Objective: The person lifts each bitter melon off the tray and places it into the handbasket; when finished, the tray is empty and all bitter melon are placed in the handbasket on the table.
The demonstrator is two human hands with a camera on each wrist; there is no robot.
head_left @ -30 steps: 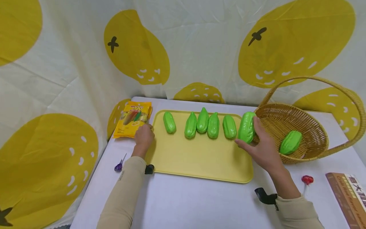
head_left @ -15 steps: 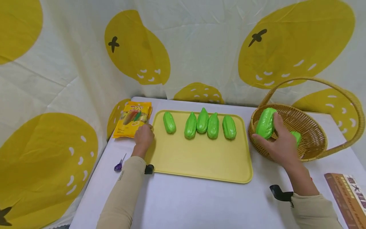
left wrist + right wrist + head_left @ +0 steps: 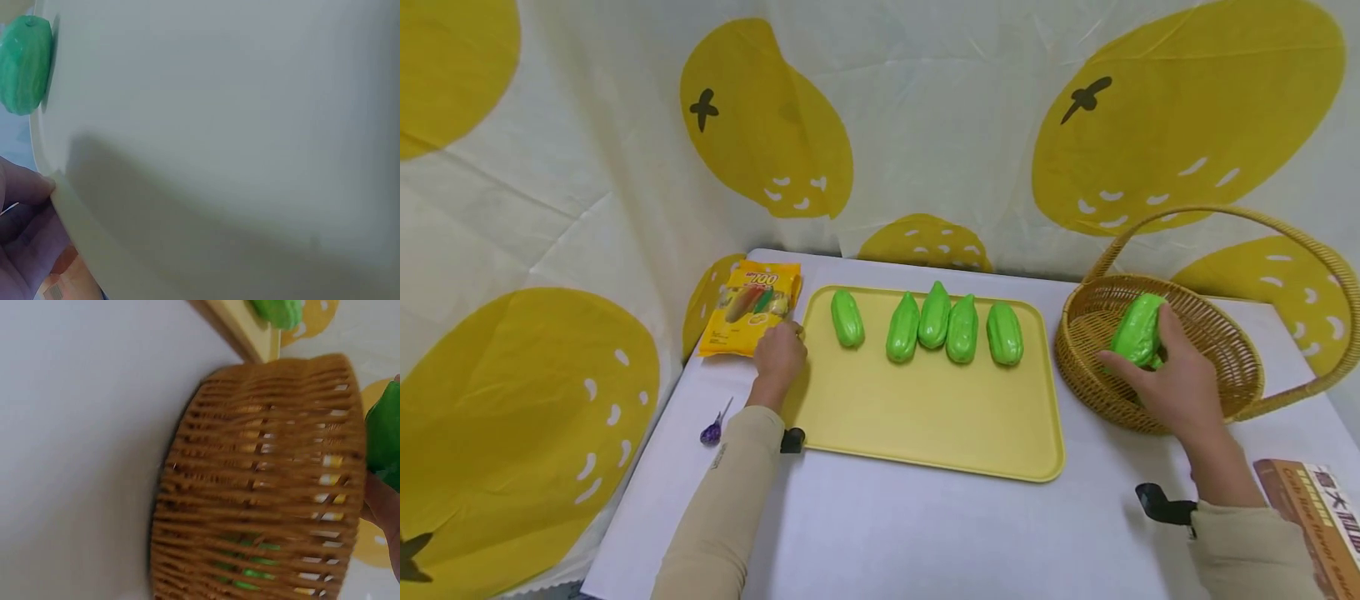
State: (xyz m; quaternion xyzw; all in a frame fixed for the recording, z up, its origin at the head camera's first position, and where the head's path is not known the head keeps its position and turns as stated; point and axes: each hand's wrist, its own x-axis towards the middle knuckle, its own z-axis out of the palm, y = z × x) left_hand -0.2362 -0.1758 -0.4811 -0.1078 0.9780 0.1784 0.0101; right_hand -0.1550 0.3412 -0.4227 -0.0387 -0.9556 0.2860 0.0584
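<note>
My left hand point(image 3: 780, 354) pinches the left rim of a yellow tray point(image 3: 917, 417); in the left wrist view the thumb point(image 3: 39, 187) lies on the rim with fingers below it. My right hand point(image 3: 1183, 383) grips a shiny green ribbed gourd point(image 3: 1138, 329) over the wicker basket point(image 3: 1078, 375). From the right wrist, this held gourd point(image 3: 384, 434) shows above the basket's rim. Another green gourd point(image 3: 250, 565) lies inside the basket, glimpsed through the weave and mostly hidden from the head camera. Several similar gourds point(image 3: 935, 317) lie in a row along the tray's far side.
Left of the tray lies a yellow candy bag point(image 3: 752, 308), with a purple lollipop point(image 3: 712, 432) nearer the front. A brown printed box point(image 3: 1307, 517) is at the right edge. The basket's tall handle point(image 3: 1285, 227) arches over it. Patterned cloth hangs behind the table.
My right hand has carried the gourd rightward from over the tray's right edge to over the basket, and lower. The left hand stays on the tray rim.
</note>
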